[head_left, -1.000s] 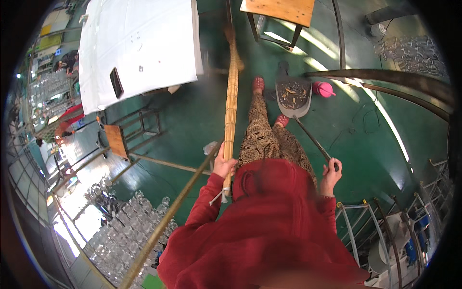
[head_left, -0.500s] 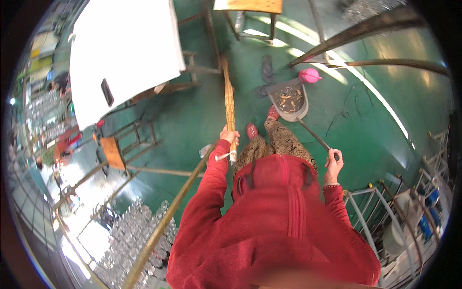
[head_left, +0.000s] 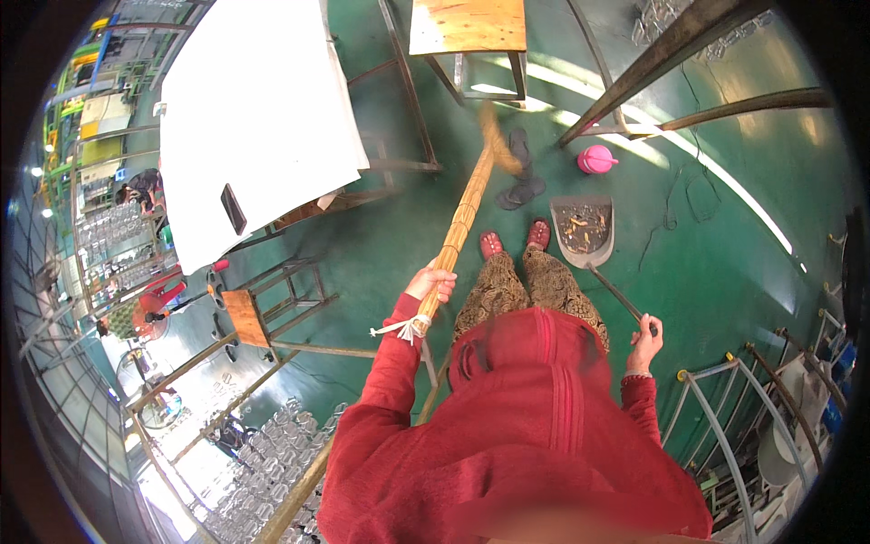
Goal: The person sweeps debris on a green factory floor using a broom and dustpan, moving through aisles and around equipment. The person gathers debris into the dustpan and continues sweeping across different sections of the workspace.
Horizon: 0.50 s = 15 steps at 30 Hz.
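My left hand [head_left: 432, 283] is wrapped round the handle of a straw broom [head_left: 464, 218], near its end with the white ties. The broom slants away from me, and its blurred bristle head hangs near a pair of dark flip-flops [head_left: 519, 172]. In my right hand [head_left: 644, 344] is the dark handle of a long-handled dustpan [head_left: 584, 231]. The pan lies on the green floor, right of my feet, with brownish scraps and dirt inside it.
A table with a white top [head_left: 263, 118] stands at the left, a dark phone [head_left: 233, 208] on it. Ahead is a wooden stool [head_left: 467, 27]. A pink container [head_left: 596, 160] sits beyond the dustpan. Metal racks [head_left: 725, 381] stand at right, and clear glass-like items [head_left: 281, 462] at lower left.
The broom's head has swung to the right toward the flip-flops. My right hand and the dustpan have shifted slightly right and nearer. The whole view has also shifted.
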Available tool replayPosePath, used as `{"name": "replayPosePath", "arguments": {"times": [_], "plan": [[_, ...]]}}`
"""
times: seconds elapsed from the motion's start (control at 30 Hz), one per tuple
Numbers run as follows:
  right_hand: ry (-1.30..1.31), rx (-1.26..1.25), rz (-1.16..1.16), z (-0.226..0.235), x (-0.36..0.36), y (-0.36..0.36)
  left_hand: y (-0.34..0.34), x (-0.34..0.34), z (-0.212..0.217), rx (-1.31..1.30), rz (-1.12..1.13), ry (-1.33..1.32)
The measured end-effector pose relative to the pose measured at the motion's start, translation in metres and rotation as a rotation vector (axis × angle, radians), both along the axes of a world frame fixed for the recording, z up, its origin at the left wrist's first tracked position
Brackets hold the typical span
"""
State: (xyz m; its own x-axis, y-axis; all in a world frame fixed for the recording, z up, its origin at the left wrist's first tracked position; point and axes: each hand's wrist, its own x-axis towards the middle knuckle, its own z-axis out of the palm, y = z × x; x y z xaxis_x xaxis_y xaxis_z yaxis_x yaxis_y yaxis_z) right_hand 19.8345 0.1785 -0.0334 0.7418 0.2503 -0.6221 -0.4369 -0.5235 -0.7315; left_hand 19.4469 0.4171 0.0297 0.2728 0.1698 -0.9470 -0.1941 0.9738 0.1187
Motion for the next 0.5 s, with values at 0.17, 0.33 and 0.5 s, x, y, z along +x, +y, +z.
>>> {"name": "replayPosePath", "arguments": {"times": [0.17, 0.33, 0.5], "plan": [[-0.019, -0.011, -0.072, 0.003, -0.013, -0.006, 0.039, -0.009, 0.018, -0.047, 0.163, 0.005], [-0.045, -0.009, -0.183, 0.007, -0.029, -0.002, 0.086, -0.025, -0.012, 0.222, -0.05, 0.13], [0.019, -0.064, -0.336, 0.035, -0.054, 0.01, 0.186, -0.023, -0.071, 0.534, -0.267, 0.454]]}}
